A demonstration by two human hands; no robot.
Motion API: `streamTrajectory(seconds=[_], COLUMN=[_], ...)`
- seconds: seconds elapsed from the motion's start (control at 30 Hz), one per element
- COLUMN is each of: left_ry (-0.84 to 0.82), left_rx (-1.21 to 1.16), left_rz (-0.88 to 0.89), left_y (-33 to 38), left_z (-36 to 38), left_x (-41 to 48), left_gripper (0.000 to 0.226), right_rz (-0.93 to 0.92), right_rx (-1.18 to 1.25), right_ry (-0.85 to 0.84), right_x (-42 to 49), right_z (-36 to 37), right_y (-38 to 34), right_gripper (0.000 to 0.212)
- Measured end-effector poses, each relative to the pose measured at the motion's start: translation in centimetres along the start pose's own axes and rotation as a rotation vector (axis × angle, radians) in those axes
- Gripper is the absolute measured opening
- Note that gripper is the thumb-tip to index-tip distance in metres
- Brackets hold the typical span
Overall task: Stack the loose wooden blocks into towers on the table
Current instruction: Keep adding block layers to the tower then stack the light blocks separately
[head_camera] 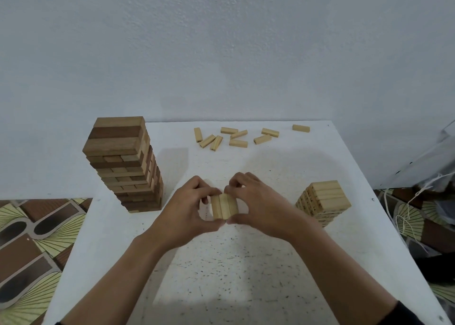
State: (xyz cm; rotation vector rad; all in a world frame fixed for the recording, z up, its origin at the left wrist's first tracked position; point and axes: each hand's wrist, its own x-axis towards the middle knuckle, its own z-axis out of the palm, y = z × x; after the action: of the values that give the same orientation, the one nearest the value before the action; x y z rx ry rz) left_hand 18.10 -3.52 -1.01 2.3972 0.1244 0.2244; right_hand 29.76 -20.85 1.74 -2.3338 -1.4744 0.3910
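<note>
Left hand point(187, 209): our fingers pinch the three-block row point(224, 206).
Right hand point(258, 206): our fingers pinch the same row.

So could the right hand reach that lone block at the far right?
Probably yes: nothing stands between the right hand and the lone block, though it now grips a three-block row.

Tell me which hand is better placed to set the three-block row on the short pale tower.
Right, likely. The short pale tower stands just right of the right hand; the left hand would have to cross over. Both pinch the three-block row.
</note>
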Motion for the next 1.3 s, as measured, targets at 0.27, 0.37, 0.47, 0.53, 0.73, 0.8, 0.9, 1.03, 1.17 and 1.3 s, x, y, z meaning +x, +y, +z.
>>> streamTrajectory(seconds=[0.27, 0.37, 0.47, 0.53, 0.73, 0.8, 0.9, 1.03, 1.17, 1.3], left_ry=[0.099, 0.065, 0.027, 0.009, -0.020, -0.024, -0.034, -0.049, -0.070, -0.079], left_rx=[-0.041, -0.055, -0.082, -0.078, -0.054, -0.046, -0.014, 0.024, 0.023, 0.027], left_rz=[0.152, 0.195, 0.208, 0.197, 0.180, 0.162, 0.137, 0.106, 0.088, 0.071], left_y=[6.4, 8.9, 11.4, 13.1, 16.2, 16.4, 16.1, 15.4, 14.9, 14.5], left_z=[-4.1, -3.4, -1.7, -0.2, 3.9, 4.9, 6.1, 6.8, 7.2, 7.3], left_x=[1.8, 3.6, 5.6, 6.9, 8.5, 8.4, 8.2, 8.1, 8.0, 8.0], left_gripper=[0.056, 0.056, 0.058, 0.059, 0.064, 0.065, 0.065, 0.066, 0.067, 0.068], right_rz=[-0.029, 0.017, 0.076, 0.120, 0.229, 0.238, 0.258, 0.256, 0.258, 0.253], right_rx=[-0.082, -0.014, -0.003, -0.009, 0.071, 0.082, 0.099, 0.136, 0.130, 0.119], right_ry=[0.146, 0.162, 0.152, 0.142, 0.041, 0.024, 0.008, -0.006, -0.020, -0.017], right_x=[-3.2, -4.9, -6.7, -8.0, -10.9, -11.3, -11.7, -11.7, -11.5, -11.2], right_z=[-8.2, -10.3, -12.2, -13.4, -15.1, -14.8, -14.2, -13.3, -12.7, -12.4], right_y=[-1.3, 0.4, 2.8, 4.6, 8.6, 9.4, 10.1, 10.4, 10.6, 10.8], right_gripper=[0.057, 0.055, 0.056, 0.056, 0.053, 0.053, 0.054, 0.054, 0.053, 0.055])
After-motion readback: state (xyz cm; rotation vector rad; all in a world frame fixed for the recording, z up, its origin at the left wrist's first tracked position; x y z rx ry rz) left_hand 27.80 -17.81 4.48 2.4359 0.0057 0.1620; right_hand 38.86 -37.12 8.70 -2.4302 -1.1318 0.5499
